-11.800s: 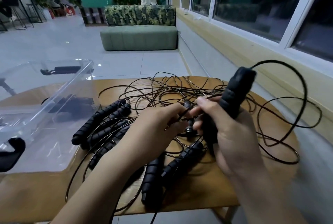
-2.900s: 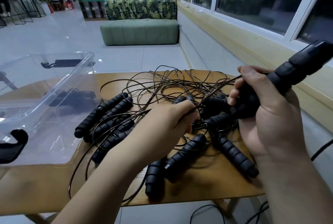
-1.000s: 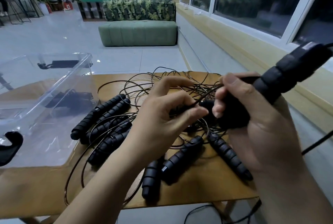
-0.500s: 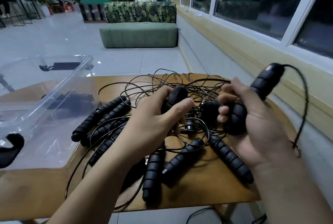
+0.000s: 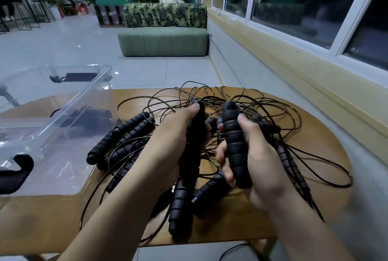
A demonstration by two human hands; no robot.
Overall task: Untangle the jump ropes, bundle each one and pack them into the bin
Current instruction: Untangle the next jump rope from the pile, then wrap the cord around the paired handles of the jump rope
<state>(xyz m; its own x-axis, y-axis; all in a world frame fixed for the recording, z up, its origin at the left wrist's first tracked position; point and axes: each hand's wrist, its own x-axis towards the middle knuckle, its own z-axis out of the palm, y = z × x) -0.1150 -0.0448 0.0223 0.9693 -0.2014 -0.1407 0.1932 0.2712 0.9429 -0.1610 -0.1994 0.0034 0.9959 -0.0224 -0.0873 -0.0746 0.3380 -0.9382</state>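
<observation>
Close together at mid-frame, my left hand [image 5: 176, 145] grips one black ribbed foam handle [image 5: 196, 126] and my right hand [image 5: 258, 155] grips a second handle [image 5: 233, 134], both over one tangle of thin black jump-rope cords [image 5: 210, 96] on the pale wooden table [image 5: 325, 134]. I count at least seven loose handles: four [image 5: 120, 136] left of centre, two [image 5: 178, 204] at lower centre, one [image 5: 291, 168] at right. One clear plastic bin [image 5: 90, 101] sits at the left edge, dark items inside.

handles [image 5: 236, 147]: black – ribbed
cords [image 5: 262, 101]: thin, black
bin [image 5: 63, 113]: clear – black latches
surface [image 5: 241, 218]: light wood grain
sofa [image 5: 163, 40]: green, leaf-print back
</observation>
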